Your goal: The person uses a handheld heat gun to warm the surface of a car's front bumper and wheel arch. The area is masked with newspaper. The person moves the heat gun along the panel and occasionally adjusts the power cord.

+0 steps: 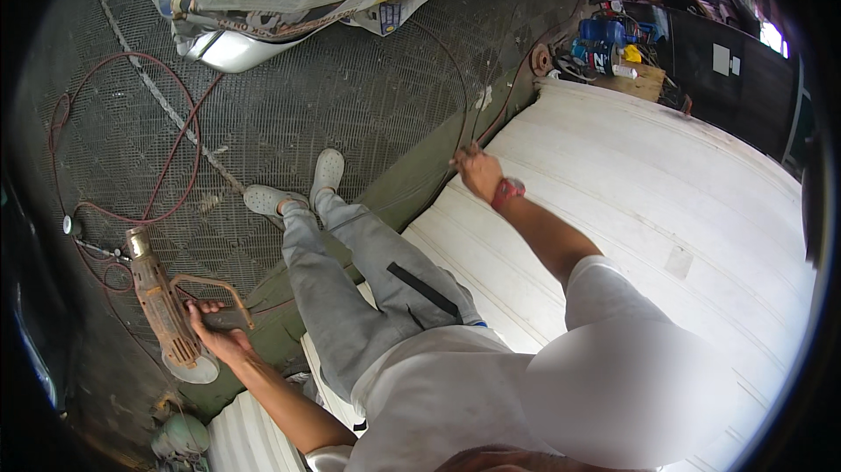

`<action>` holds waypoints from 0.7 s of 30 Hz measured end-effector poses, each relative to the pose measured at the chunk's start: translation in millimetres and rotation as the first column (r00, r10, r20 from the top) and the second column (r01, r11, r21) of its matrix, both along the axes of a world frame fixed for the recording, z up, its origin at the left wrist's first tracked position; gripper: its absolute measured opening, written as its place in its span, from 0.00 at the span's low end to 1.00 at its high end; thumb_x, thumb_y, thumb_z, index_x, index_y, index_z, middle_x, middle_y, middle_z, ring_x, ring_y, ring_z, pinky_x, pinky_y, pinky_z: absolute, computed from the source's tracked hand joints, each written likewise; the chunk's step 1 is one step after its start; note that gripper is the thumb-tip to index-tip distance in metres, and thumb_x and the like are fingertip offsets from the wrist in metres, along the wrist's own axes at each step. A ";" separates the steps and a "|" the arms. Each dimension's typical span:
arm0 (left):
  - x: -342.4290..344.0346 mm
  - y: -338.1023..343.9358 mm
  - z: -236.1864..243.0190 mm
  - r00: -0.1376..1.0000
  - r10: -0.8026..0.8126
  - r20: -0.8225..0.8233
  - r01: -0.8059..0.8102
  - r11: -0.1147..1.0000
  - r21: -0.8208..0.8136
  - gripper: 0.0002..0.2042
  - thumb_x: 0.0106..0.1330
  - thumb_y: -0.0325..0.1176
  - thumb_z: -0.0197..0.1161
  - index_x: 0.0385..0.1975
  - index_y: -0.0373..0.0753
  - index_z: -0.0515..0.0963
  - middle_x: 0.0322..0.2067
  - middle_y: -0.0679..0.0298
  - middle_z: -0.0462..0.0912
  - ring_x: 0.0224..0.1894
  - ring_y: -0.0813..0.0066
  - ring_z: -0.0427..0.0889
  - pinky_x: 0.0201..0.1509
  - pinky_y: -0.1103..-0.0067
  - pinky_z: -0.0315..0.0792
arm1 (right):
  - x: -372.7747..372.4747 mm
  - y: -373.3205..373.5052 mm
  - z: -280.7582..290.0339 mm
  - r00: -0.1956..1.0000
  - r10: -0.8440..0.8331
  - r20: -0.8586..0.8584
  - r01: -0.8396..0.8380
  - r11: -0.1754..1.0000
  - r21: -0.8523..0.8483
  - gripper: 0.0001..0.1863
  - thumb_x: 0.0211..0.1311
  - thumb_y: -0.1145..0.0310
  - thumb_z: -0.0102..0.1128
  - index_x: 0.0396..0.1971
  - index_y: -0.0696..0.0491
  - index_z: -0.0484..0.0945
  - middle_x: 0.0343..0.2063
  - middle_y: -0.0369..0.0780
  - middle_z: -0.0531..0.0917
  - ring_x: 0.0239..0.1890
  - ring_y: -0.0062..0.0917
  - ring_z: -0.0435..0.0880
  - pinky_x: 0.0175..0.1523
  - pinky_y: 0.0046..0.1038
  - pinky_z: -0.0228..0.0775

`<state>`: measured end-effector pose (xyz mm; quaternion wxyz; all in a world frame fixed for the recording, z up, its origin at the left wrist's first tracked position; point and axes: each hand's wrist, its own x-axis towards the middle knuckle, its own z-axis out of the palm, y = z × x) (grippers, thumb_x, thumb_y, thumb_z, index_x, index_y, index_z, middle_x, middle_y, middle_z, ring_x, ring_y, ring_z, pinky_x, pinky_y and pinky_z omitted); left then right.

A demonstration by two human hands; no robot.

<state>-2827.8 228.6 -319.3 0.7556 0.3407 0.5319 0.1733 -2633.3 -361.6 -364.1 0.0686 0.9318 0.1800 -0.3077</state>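
On the floor, grinder (162,306) lengthwise, disc nearest.

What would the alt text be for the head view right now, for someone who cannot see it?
Seen from above, a person's left hand grips the handle of a rusty orange angle grinder lying on dark patterned floor, while the right hand, wearing a red wristband, pinches a thin red cable beside a large white ribbed metal panel.

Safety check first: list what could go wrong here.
1. The left hand grips the rusty orange grinder close to its round disc; a slip could reach fingers.
2. The red cable loops on the mesh floor near the white shoes, and the right hand holds a thin cord; either might snag.
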 end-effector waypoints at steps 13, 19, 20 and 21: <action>88.6 128.3 -37.7 0.942 -0.037 -0.334 0.239 0.772 0.588 0.22 0.61 0.47 0.78 0.45 0.37 0.82 0.34 0.67 0.81 0.38 0.76 0.79 0.47 0.74 0.74 | -65.3 186.8 49.5 0.999 -0.036 -0.019 0.039 0.977 0.211 0.10 0.68 0.62 0.63 0.39 0.53 0.81 0.36 0.49 0.85 0.36 0.49 0.87 0.41 0.47 0.79; 181.9 192.0 -37.5 0.935 -0.280 -0.217 0.354 0.761 0.544 0.31 0.58 0.45 0.80 0.57 0.31 0.79 0.55 0.54 0.83 0.55 0.64 0.82 0.60 0.69 0.76 | -8.6 246.4 37.8 0.996 -0.024 0.084 0.013 0.992 0.124 0.13 0.68 0.56 0.62 0.39 0.51 0.83 0.36 0.48 0.87 0.36 0.48 0.88 0.41 0.46 0.79; 195.3 205.5 -32.3 0.899 -0.367 -0.238 0.437 0.755 0.488 0.32 0.57 0.45 0.81 0.57 0.32 0.79 0.54 0.54 0.83 0.55 0.63 0.82 0.60 0.68 0.76 | 2.2 258.2 35.2 0.996 -0.028 0.080 0.019 0.994 0.104 0.13 0.69 0.56 0.62 0.39 0.51 0.83 0.36 0.48 0.87 0.36 0.48 0.88 0.41 0.46 0.79; 208.9 218.7 -26.4 0.855 -0.453 -0.253 0.519 0.741 0.427 0.32 0.57 0.45 0.81 0.57 0.32 0.79 0.54 0.54 0.84 0.55 0.63 0.82 0.60 0.68 0.76 | 12.2 269.8 33.2 0.997 -0.033 0.074 0.027 0.996 0.082 0.13 0.69 0.55 0.62 0.39 0.51 0.83 0.36 0.49 0.87 0.36 0.48 0.88 0.41 0.46 0.79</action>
